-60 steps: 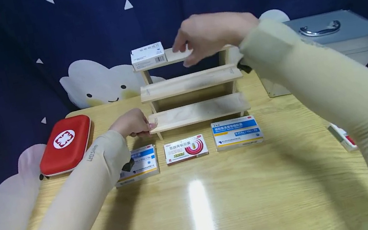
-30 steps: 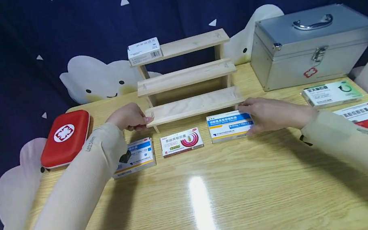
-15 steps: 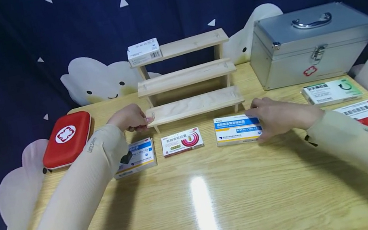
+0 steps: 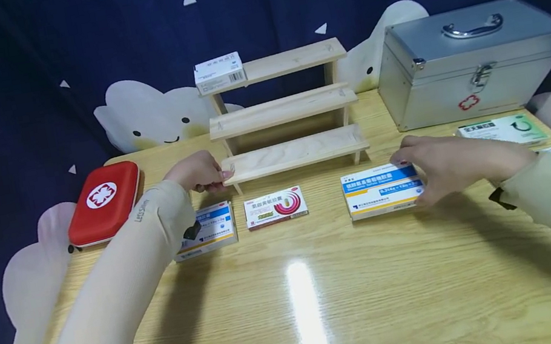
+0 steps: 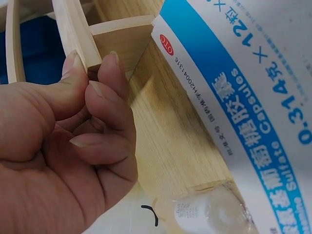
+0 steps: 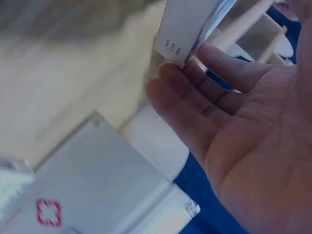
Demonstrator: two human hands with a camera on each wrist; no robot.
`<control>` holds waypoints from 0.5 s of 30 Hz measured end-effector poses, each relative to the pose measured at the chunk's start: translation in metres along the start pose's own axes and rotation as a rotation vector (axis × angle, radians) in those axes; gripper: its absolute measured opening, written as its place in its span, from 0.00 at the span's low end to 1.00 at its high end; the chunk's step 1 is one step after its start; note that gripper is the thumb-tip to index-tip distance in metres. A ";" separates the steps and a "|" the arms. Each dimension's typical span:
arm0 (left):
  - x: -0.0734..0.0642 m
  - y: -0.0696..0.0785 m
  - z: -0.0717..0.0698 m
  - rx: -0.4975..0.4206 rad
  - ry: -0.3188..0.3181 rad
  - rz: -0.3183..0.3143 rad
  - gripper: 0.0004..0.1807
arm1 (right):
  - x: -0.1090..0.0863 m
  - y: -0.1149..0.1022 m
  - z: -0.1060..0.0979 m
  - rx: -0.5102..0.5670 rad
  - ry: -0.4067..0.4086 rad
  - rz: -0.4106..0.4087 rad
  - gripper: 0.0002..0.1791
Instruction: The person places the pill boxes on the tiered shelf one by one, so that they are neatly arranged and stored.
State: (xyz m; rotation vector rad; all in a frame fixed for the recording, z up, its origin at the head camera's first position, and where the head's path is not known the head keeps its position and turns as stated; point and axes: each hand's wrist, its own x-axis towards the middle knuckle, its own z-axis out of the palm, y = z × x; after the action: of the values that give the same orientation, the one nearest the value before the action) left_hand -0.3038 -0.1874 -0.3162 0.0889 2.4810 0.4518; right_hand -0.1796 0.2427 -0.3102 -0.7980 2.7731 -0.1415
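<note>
My left hand (image 4: 195, 172) pinches the left end of the lowest board of a three-step wooden shelf rack (image 4: 295, 155). In the left wrist view, thumb and index finger meet around that board's end (image 5: 78, 39). My right hand (image 4: 453, 162) holds a blue-and-white medicine box (image 4: 381, 193) by its right end, low over the table in front of the rack's right side. Fingers and thumb reach around the box's end in the right wrist view. A similar blue-and-white medicine box (image 4: 213, 229) lies below my left wrist, partly covered by the sleeve.
A white-and-red medicine box (image 4: 275, 207) lies before the rack. A white box (image 4: 220, 76) sits on the top shelf's left. At left lies a red first-aid case (image 4: 108, 198); at right stand a silver metal case (image 4: 478, 68) and a green-and-white box (image 4: 503, 133).
My right hand came down from the top shelf to the right-hand blue-and-white medicine box, took hold of it and shifted it right. My left hand stays on the board.
</note>
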 end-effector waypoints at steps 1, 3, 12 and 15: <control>0.000 -0.001 0.000 -0.003 -0.002 -0.001 0.23 | -0.001 0.001 -0.006 0.005 -0.004 0.014 0.47; 0.000 -0.002 0.000 -0.006 -0.002 -0.003 0.23 | -0.002 0.003 -0.018 0.008 0.004 0.035 0.48; 0.003 -0.004 0.000 -0.007 0.007 -0.014 0.21 | 0.014 0.015 -0.101 -0.087 0.066 0.103 0.55; 0.001 -0.003 0.000 -0.015 0.001 0.005 0.21 | 0.028 0.022 -0.131 -0.112 0.060 0.129 0.55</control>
State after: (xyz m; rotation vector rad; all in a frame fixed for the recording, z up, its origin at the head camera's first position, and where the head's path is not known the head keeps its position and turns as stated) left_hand -0.3049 -0.1900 -0.3179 0.0891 2.4784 0.4733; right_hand -0.2488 0.2494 -0.1939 -0.6483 2.9006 0.0142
